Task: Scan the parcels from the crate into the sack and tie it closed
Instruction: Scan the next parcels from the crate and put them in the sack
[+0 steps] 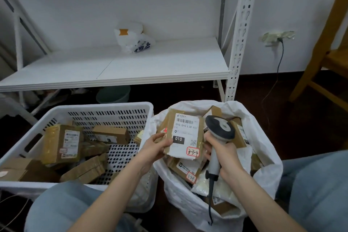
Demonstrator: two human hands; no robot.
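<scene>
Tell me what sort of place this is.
Probably a small parcel sorting or pickup room: labelled parcels in a white crate, a handheld barcode scanner over a sack, and white metal shelving.

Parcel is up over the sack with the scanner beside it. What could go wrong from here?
1. The red scan light seems to fall on the left edge of the parcel, not its barcode, so the scan may miss.
2. The left hand pinches the parcel by one edge; it could drop into the sack unscanned.
3. The scanner trails its cable over the sack, which may snag.
</scene>
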